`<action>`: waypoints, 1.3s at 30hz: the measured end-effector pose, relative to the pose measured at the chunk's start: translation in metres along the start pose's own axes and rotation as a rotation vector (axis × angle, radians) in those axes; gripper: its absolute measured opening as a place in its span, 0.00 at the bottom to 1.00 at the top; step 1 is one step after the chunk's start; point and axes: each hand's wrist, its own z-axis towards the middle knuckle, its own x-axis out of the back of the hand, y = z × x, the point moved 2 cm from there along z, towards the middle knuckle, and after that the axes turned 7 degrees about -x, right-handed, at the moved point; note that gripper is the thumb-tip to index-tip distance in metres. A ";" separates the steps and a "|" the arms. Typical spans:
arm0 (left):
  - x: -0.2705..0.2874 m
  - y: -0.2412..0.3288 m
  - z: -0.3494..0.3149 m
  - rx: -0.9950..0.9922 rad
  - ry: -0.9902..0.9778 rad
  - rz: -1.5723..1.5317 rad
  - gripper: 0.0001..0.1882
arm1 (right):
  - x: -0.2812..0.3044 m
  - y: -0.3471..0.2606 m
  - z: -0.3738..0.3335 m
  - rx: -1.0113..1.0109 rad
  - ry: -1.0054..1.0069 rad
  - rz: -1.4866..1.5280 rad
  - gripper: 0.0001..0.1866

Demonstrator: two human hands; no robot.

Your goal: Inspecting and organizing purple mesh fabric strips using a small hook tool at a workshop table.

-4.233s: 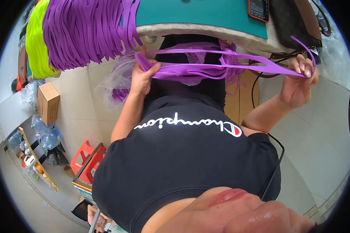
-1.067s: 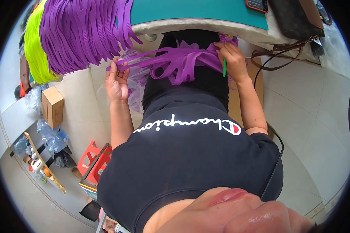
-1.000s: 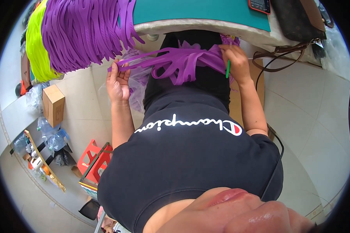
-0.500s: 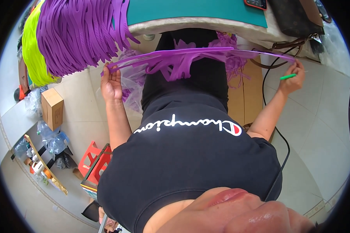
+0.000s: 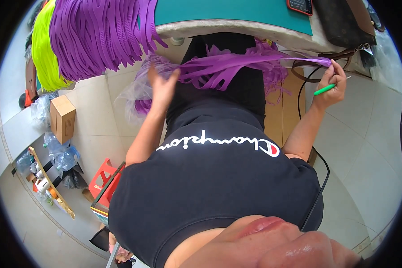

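Observation:
A web of thin purple plastic strips stretches across my lap. Its right end is pinched in the fingers of my right hand, which also holds a slim green-handled tool with a thin tip. The tool's exact kind does not show. My left hand is a little blurred, thumb and fingers apart, beside the strips' left end. Whether its thumb touches them I cannot tell. Many purple notched straps hang over the table's left side, next to a yellow-green bundle.
A green mat covers the table ahead, with a phone and a brown bag at its right. Purple scraps and a clear plastic bag lie below. A cardboard box and red stool stand left; a black cable hangs right.
My left hand has let go of the strips' left end and moved right, toward my lap. That end has swung inward and the strips hang looser. My right hand still grips its end.

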 end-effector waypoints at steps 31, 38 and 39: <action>-0.002 0.146 0.022 -0.788 -0.309 0.075 0.16 | 0.017 -0.082 0.079 0.351 0.261 0.314 0.20; 0.003 0.117 0.015 0.555 -1.425 -0.742 0.10 | -0.031 -0.097 0.036 0.127 -0.678 0.385 0.18; 0.002 0.117 0.012 0.620 -1.534 -0.806 0.11 | -0.035 -0.096 0.024 -0.043 -0.741 0.655 0.21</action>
